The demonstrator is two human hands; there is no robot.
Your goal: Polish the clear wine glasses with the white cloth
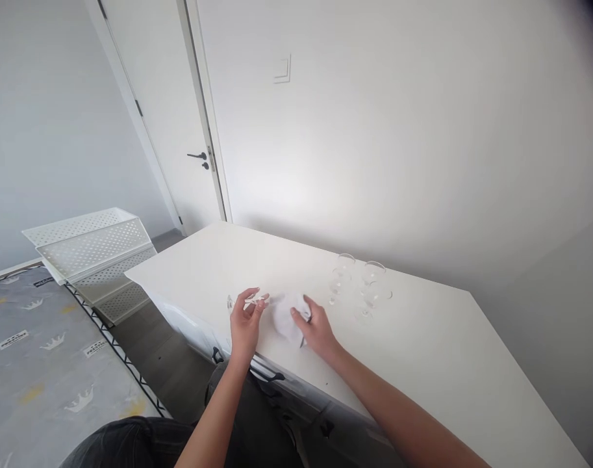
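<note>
My left hand (246, 318) is closed around a clear stemmed glass (230, 303), held on its side above the white tabletop. One end of it shows left of my fingers, and the part to the right is hard to make out. My right hand (317, 328) grips a crumpled white cloth (287, 318), thumb on top and fingers behind. The cloth hangs just right of the glass; whether they touch I cannot tell. A thin dark strip shows below my right thumb. Beyond my right hand, several clear stemmed glasses (374, 292) stand close together.
The white cabinet top (432, 364) runs along a white wall, with dark handles (277, 376) on its front. To the left are white perforated baskets (96, 240) and a grey patterned mat or bed cover (37, 351). A white door (154, 97) with a black handle stands behind.
</note>
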